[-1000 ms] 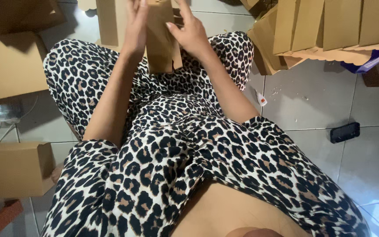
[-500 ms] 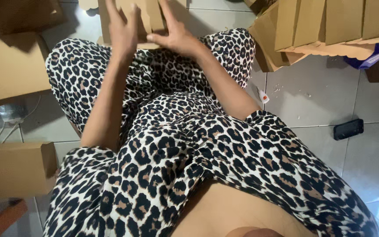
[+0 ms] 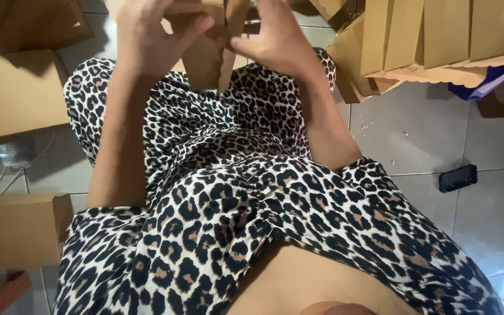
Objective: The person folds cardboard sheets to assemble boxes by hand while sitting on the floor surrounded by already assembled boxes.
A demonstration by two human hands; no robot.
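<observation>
far left, folded brown boxes (image 3: 18, 227) on the tiled floor (image 3: 415, 134). left hand (image 3: 147, 38) clamped on a partly folded cardboard box (image 3: 205, 55) held above the lap, thumb pressing its flap — right hand (image 3: 278, 41) grips the other side, hands close together. further right, a stack of flat cardboard blanks (image 3: 433, 35), then a dark phone (image 3: 458, 177).

Place: home packing corner on the floor
Signs: tiled floor (image 3: 415, 134); stacked flat cartons (image 3: 433, 35); folded boxes (image 3: 18, 230)
</observation>
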